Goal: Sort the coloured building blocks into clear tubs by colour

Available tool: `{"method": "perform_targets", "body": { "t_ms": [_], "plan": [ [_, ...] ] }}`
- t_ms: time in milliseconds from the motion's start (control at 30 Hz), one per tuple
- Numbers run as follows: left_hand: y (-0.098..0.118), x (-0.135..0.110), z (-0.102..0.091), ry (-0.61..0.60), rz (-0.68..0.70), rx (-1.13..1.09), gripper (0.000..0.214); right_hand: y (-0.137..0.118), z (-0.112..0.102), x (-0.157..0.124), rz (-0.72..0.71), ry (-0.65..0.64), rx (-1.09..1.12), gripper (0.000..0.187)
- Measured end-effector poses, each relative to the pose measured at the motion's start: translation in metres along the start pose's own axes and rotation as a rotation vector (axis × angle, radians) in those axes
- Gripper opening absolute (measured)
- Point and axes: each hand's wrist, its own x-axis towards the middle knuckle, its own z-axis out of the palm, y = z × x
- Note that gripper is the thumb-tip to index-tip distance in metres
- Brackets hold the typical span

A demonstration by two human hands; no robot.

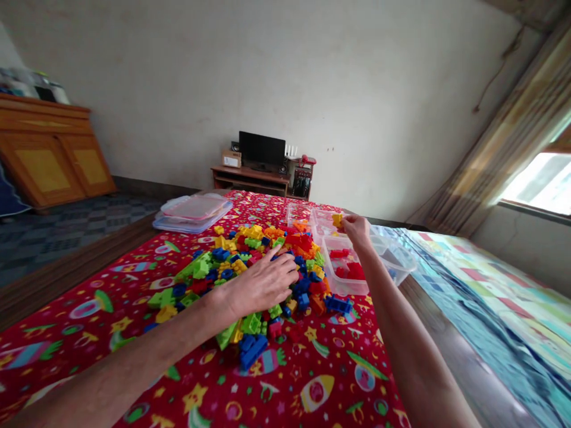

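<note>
A heap of plastic building blocks in red, yellow, green, blue and orange lies on the red patterned cloth. My left hand rests over the middle of the heap, fingers spread and palm down; the blocks under it are hidden. My right hand pinches a yellow building block above the clear plastic boxes. Red blocks lie in the nearest clear box. Orange blocks are in a box farther back on the left. Another clear box stands right of my right forearm, partly hidden by it.
Stacked clear lids lie at the left edge of the red cloth. A bed with a light blue sheet is on the right. A television stands on a low cabinet by the far wall. A wooden cupboard is at left.
</note>
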Motion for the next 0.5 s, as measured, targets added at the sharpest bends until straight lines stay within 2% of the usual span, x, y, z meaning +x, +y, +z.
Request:
{"method": "perform_targets", "body": {
  "t_ms": [100, 167, 333, 500],
  "plan": [
    [-0.011, -0.002, 0.004, -0.001, -0.035, -0.041, 0.023, 0.001, 0.009, 0.024, 0.031, -0.004, -0.354, 0.023],
    [-0.017, -0.003, 0.004, 0.007, -0.053, -0.065, 0.021, 0.001, 0.013, 0.033, 0.031, -0.024, -0.490, 0.021],
    [-0.031, -0.004, -0.004, 0.002, -0.100, -0.067, 0.012, -0.003, 0.019, 0.034, 0.002, -0.070, -0.582, 0.024],
    [-0.038, -0.005, -0.008, -0.035, -0.127, -0.072, 0.012, -0.014, 0.038, 0.020, -0.179, -0.191, -0.551, 0.027]
  ]
}}
